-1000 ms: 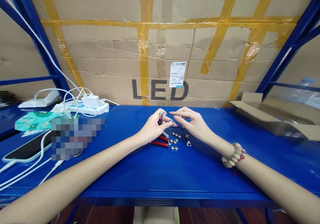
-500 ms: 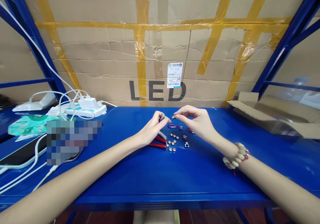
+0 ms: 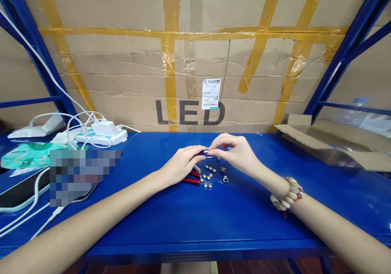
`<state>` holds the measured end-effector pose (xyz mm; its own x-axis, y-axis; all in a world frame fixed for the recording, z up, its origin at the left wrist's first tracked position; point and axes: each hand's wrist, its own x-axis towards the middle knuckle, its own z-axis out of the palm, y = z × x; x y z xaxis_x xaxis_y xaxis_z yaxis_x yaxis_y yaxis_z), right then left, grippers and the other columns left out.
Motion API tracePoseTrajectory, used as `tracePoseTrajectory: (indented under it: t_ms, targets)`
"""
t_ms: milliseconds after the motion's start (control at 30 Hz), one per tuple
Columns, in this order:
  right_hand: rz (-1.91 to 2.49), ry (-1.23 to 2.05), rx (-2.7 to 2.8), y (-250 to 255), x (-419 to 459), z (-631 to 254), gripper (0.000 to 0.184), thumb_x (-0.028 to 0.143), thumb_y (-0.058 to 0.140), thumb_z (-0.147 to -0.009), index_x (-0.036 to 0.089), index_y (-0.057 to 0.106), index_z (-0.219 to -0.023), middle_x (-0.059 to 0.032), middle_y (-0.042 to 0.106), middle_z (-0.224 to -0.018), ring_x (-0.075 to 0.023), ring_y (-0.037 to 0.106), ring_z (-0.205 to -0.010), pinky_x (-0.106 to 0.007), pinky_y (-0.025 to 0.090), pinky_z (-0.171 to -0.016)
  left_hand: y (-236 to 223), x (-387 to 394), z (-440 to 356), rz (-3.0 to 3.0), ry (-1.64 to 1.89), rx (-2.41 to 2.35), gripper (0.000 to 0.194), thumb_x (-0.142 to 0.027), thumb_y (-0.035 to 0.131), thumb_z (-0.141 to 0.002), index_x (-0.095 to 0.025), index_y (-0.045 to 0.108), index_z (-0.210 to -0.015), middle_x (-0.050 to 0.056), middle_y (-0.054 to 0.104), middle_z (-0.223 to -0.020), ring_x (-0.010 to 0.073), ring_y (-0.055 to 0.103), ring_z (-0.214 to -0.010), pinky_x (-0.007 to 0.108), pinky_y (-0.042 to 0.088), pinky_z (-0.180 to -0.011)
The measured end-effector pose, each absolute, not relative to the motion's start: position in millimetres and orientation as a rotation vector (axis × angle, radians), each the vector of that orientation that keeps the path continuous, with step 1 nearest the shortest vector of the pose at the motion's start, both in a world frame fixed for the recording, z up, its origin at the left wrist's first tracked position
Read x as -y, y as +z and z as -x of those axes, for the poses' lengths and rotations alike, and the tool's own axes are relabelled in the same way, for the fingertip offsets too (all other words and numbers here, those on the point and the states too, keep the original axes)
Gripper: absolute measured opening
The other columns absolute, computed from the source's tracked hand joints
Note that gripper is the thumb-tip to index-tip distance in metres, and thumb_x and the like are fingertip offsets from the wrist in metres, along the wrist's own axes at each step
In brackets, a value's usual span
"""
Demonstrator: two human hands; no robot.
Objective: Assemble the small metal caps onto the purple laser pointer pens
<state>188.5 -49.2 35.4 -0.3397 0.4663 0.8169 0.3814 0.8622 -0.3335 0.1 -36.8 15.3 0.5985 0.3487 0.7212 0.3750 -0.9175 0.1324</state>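
Note:
My left hand (image 3: 180, 165) is closed around a small purple tube (image 3: 201, 152), held level and pointing right. My right hand (image 3: 235, 152) pinches a tiny silver piece against the tube's end; fingertips of both hands meet above the blue shelf top (image 3: 195, 217). Just below them lie two red tubes (image 3: 191, 179), several silver button cells (image 3: 209, 176) and a small silver cap (image 3: 225, 179). A beaded bracelet (image 3: 287, 194) sits on my right wrist.
A taped cardboard sheet marked LED (image 3: 189, 112) forms the back wall. At the left are a white power strip with chargers (image 3: 100, 132), white cables (image 3: 36, 184), a phone (image 3: 18, 192) and a green packet (image 3: 27, 156). An open cardboard box (image 3: 332, 145) lies at the right.
My left hand has tipped the purple tube from upright to level. My right hand has brought its small silver piece in from a short gap to the tube's end. Both hands sank slightly.

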Motion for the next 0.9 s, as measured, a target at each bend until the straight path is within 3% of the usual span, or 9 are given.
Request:
tracePoseTrajectory:
  t_ms: [100,333,567,733,900]
  targets:
    - [0.701,0.134,2.0,36,47,-192,0.014,0.029,0.071,-0.068,0.015,0.068,-0.066,-0.0008,0.059,-0.072,-0.0063,0.051,-0.066,-0.017,0.033,-0.051,13,36,3,2.664,-1.167,0.566,0.023,-0.024,0.042,-0.09,-0.012,0.056,-0.104,0.005,0.062,-0.104,0.0138,0.058,-0.094,0.023,0.045,-0.082]
    - [0.801,0.218,2.046,33,50,-189,0.008,0.023,0.07,-0.067,0.015,0.067,-0.065,0.0004,0.059,-0.071,-0.0059,0.051,-0.067,-0.017,0.033,-0.054,6,42,5,2.577,-1.068,0.526,0.022,-0.02,0.038,-0.09,-0.012,0.055,-0.102,0.004,0.063,-0.09,0.0123,0.059,-0.076,0.022,0.047,-0.066]
    - [0.946,0.39,1.952,24,48,-183,0.014,0.026,0.067,-0.066,0.012,0.068,-0.066,-0.0011,0.058,-0.069,-0.0058,0.049,-0.061,-0.017,0.035,-0.056,4,38,9,2.394,-0.897,0.517,0.025,-0.016,0.036,-0.089,-0.01,0.054,-0.105,0.003,0.058,-0.073,0.0135,0.054,-0.062,0.025,0.044,-0.055]
    - [1.041,0.709,1.857,22,48,-182,0.025,0.033,0.067,-0.066,0.008,0.067,-0.072,-0.0039,0.058,-0.07,-0.0058,0.047,-0.061,-0.016,0.037,-0.056,7,37,8,2.322,-0.904,0.488,0.025,-0.015,0.038,-0.088,-0.01,0.054,-0.107,0.004,0.058,-0.074,0.0137,0.053,-0.063,0.025,0.045,-0.057]
    - [1.093,0.991,1.692,24,47,-181,0.048,0.048,0.071,-0.057,0.006,0.064,-0.078,-0.0033,0.053,-0.066,-0.002,0.034,-0.048,-0.015,0.026,-0.042,16,37,8,2.33,-0.924,0.477,0.028,-0.018,0.039,-0.09,-0.01,0.052,-0.113,0.005,0.06,-0.081,0.0148,0.055,-0.071,0.028,0.049,-0.067]
